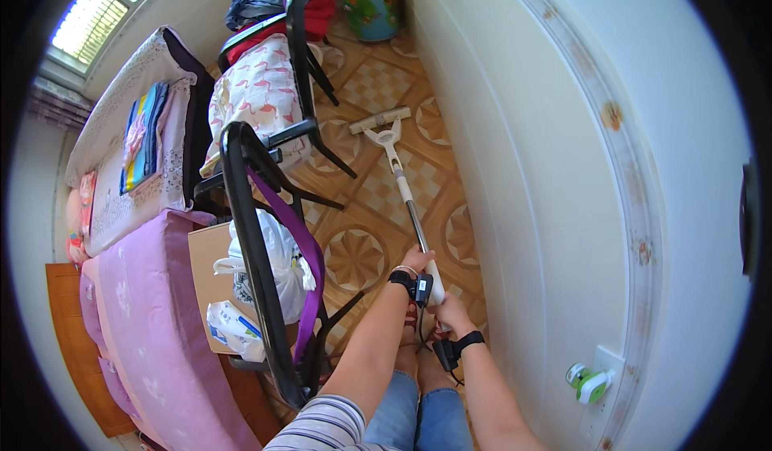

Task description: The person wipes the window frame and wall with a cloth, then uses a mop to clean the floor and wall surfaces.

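My left hand (417,259) is wrapped around the pole of a white and metal sponge mop (405,188), just above its white lower grip. Closer to my body, my right hand (451,312) grips the white end of the handle. The mop slants away from me, and its wide sponge head (380,120) rests on the patterned floor (353,258) between the chairs and the wall. Each wrist wears a black strap with a small device and a cable.
Left of me stand a black-framed chair (256,252) with a purple strap, a cardboard box (211,258) and plastic bags (274,264). Another chair holds a flamingo-print cloth (259,89). Beds (163,330) lie beyond. A wall (531,179) runs along my right, with a plugged-in green-white device (590,383).
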Action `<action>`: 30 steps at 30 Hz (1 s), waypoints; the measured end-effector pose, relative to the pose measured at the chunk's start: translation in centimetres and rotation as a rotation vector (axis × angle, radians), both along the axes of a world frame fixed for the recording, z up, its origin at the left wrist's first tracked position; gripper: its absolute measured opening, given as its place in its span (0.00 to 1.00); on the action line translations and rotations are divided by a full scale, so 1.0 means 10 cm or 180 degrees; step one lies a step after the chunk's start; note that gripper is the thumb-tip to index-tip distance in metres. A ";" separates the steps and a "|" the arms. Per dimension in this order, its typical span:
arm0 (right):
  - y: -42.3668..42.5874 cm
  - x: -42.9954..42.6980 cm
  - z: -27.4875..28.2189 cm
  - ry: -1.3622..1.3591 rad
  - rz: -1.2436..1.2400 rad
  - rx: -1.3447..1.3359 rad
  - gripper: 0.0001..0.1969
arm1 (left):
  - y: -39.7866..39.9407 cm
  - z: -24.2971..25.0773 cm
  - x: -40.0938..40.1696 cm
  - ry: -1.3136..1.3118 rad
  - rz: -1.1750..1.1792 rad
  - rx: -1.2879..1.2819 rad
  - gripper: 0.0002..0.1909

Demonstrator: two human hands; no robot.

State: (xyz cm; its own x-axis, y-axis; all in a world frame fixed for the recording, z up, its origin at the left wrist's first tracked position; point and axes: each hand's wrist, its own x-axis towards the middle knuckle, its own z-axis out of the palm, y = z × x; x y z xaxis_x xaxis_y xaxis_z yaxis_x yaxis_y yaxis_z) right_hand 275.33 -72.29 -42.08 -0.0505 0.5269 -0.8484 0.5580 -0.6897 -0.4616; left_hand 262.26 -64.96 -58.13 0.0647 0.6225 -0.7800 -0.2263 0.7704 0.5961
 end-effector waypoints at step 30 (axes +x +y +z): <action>-5.98 2.88 1.12 -0.1352 -0.0613 -0.2290 0.15 | -6.89 -0.99 3.52 -0.1521 -0.4675 0.1974 0.26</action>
State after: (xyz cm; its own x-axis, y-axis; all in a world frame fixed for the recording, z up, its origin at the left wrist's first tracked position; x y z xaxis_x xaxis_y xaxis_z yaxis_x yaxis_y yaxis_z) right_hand 304.11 -132.09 -30.85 0.3823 -0.1800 -0.9064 0.4276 -0.8351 0.3461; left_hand 297.45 -133.88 -68.02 0.9812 0.0068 -0.1927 0.1889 0.1668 0.9677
